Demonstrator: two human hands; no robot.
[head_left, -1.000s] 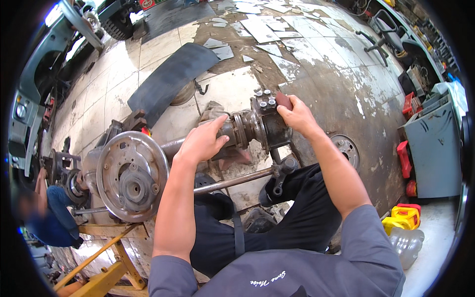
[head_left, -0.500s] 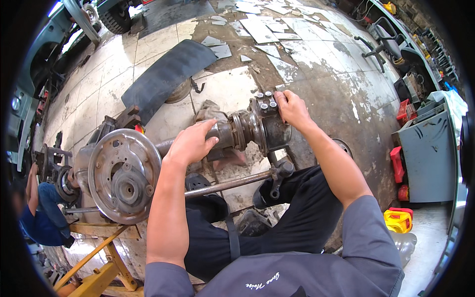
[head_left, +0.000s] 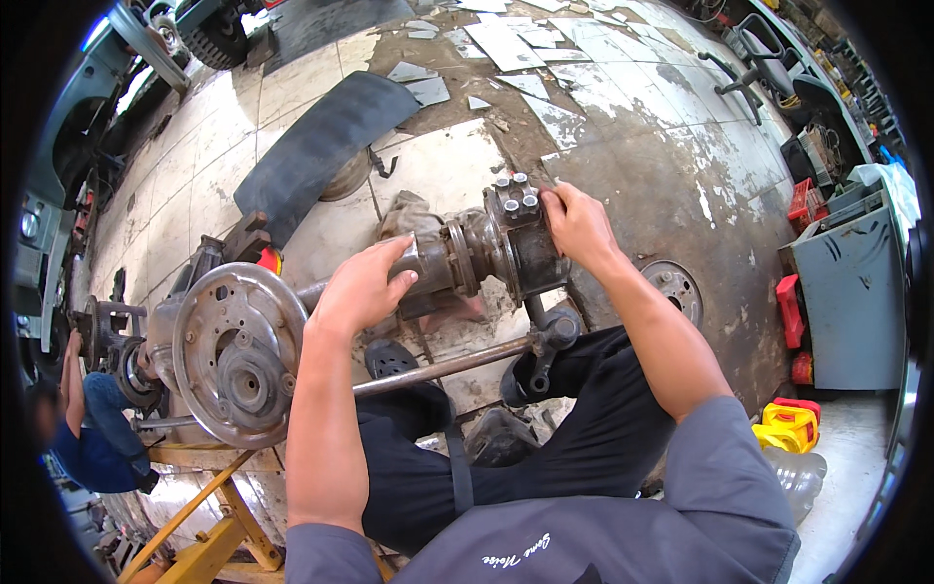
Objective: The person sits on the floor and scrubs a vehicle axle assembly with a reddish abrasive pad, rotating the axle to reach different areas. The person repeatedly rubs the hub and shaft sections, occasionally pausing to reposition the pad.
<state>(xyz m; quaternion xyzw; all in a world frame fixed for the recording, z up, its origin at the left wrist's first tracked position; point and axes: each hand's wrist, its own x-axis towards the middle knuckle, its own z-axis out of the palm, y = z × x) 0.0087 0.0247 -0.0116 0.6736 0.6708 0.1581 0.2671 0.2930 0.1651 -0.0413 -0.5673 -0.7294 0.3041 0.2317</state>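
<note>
A greasy vehicle axle lies across in front of me. My left hand [head_left: 362,282] rests on the axle tube [head_left: 425,261], fingers stretched out and thumb apart. At the tube's right end sits a dark steering knuckle [head_left: 538,255] with several bright bolts [head_left: 518,193] on top. My right hand [head_left: 581,226] grips the knuckle's right side, thumb near the bolts; the far fingertips are partly hidden. Below runs a steel tie rod [head_left: 448,364], its joint [head_left: 557,332] under the knuckle. Left of my left forearm stands a round metal backing plate [head_left: 209,336] on the axle.
A yellow stand [head_left: 209,550] is at lower left. Farther left another person [head_left: 92,448] crouches with a hand on the axle's far end. A curved dark panel [head_left: 321,146] and broken tiles [head_left: 506,46] lie on the floor. A grey cabinet [head_left: 844,292] stands right.
The view has shifted slightly. My right forearm sits a little farther left, uncovering more of a round plate on the floor. Both hands keep their places on the axle.
</note>
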